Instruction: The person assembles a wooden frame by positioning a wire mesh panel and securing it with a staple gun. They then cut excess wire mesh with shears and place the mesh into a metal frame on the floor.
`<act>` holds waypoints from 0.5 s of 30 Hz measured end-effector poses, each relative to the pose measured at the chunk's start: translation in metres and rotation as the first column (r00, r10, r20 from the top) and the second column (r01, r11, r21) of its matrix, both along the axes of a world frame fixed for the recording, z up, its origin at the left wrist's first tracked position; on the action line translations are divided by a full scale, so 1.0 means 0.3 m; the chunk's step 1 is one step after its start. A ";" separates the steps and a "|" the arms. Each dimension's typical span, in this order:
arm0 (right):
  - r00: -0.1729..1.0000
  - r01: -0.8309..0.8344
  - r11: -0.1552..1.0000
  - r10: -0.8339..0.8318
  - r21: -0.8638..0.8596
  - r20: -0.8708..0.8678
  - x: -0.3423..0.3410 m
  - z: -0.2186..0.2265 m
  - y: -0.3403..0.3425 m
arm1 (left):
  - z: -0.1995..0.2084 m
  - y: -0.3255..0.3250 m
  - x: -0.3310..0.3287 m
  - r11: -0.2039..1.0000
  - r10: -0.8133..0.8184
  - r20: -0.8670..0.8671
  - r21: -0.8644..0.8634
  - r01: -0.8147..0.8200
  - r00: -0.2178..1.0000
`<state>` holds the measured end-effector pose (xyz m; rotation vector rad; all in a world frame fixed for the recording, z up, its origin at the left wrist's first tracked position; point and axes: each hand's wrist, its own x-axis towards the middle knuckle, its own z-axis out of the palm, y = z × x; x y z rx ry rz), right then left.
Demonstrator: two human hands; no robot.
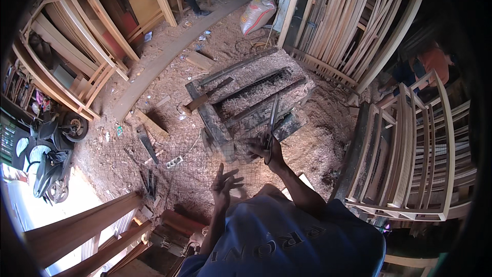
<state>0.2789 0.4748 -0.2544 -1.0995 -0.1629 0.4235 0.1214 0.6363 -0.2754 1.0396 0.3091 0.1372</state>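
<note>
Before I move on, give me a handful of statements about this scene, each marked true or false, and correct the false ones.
1. The right hand holds a long, narrow tool. True.
2. The left hand grips a plank. False: its fingers are spread and it holds nothing visible.
3. Wood shavings lie on the low workbench. True.
4. The motorcycle is at the picture's right. False: the motorcycle is at the left.
5. A pale sack is beyond the workbench. True.

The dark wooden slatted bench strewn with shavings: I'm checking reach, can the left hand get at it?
Probably yes, perhaps leaning: the left hand looks open and empty, and nothing visible blocks its way to the bench.
</note>
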 end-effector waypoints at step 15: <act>0.993 -0.069 0.996 0.075 0.062 -0.092 0.522 0.091 -0.088 | -0.223 0.014 0.336 0.245 0.301 -0.145 -0.944 -0.223 0.943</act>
